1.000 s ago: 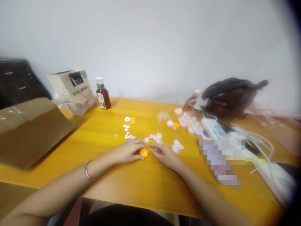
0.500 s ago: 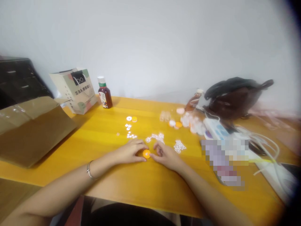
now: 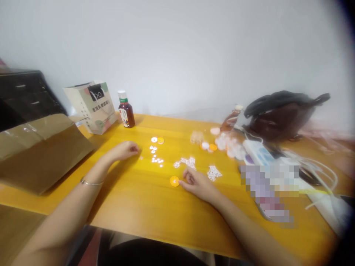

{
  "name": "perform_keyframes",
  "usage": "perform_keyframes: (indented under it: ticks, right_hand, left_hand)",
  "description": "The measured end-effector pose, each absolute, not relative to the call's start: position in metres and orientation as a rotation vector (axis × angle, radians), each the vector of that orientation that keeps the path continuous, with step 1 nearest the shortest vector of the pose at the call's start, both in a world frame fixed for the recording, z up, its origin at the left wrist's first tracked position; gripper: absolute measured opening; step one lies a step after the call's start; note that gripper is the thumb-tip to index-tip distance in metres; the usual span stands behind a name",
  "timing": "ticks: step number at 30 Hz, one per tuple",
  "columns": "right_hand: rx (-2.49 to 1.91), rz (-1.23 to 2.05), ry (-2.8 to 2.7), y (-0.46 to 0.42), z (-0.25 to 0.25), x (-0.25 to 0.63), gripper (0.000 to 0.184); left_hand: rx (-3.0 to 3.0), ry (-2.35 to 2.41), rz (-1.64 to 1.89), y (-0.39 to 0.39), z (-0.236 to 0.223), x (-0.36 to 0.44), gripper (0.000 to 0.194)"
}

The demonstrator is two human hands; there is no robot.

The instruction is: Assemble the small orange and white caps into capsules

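Next to the tip of my right thumb lies an orange disc (image 3: 174, 181) with a small white piece at its centre. My right hand (image 3: 196, 183) rests on the table, thumb and index finger apart, its other fingers loosely curled. Farther left, my left hand (image 3: 126, 150) has its fingers curled in; whatever they may hold is hidden. A tiny pale piece (image 3: 141, 157) lies just right of its fingertips. Beyond are small white round pieces (image 3: 157, 160), a white ring (image 3: 154, 139) and an orange ring (image 3: 160, 140). White patterned cutouts (image 3: 214, 173) lie near my right hand.
A brown cardboard box (image 3: 41, 155) stands at left, with a paper bag (image 3: 97, 107) and a dark drink bottle (image 3: 127, 112) behind. To the right are pale round items (image 3: 230, 145), a power strip (image 3: 259, 152), cables, a blurred-out flat object (image 3: 264, 195) and a dark bag (image 3: 283, 116).
My left hand has left the orange disc and moved left and farther away over the table. My right hand stays beside the disc. The view has shifted slightly.
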State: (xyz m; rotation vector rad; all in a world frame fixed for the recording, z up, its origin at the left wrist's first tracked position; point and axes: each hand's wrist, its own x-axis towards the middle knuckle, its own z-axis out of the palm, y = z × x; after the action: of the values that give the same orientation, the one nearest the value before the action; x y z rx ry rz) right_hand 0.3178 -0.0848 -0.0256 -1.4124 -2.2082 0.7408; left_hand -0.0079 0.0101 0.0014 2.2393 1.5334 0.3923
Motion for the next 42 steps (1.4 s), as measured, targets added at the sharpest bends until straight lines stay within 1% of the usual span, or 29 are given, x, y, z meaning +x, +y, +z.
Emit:
perform_keyframes:
  ticks: [11,19,24,27,30,35,39,42]
  right_hand:
    - [-1.405,0.791,-2.199,-0.084,-0.027,0.319,0.019]
    - [-1.413,0.796,-2.207,-0.084,-0.027,0.319,0.020]
    - [-1.402,0.807,-2.182,-0.082,-0.030,0.320,0.019]
    - [-1.409,0.799,-2.111,-0.080,-0.031,0.319,0.018]
    - [-1.401,0.805,-2.010,-0.081,-0.028,0.315,0.017]
    - [-1.318,0.929,-1.852,-0.091,-0.022,0.301,0.018]
    - [-1.236,1.106,-1.698,-0.097,-0.024,0.294,0.019]
    - [-1.222,1.177,-1.633,-0.097,-0.028,0.293,0.019]
  left_hand:
    - [2.217,1.367,0.368,0.011,-0.005,-0.001,0.022]
    - [2.212,1.372,0.371,0.012,-0.009,0.000,0.020]
    - [2.193,1.410,0.408,0.010,-0.004,0.001,0.020]
    - [2.183,1.413,0.612,0.000,0.001,0.019,0.020]
    - [2.138,1.253,0.801,-0.022,0.000,0.054,0.018]
    - [1.997,0.921,0.808,-0.057,-0.015,0.106,0.014]
    - [1.897,0.872,0.791,-0.061,-0.023,0.116,0.011]
    - [1.864,0.879,0.802,-0.059,-0.024,0.115,0.010]
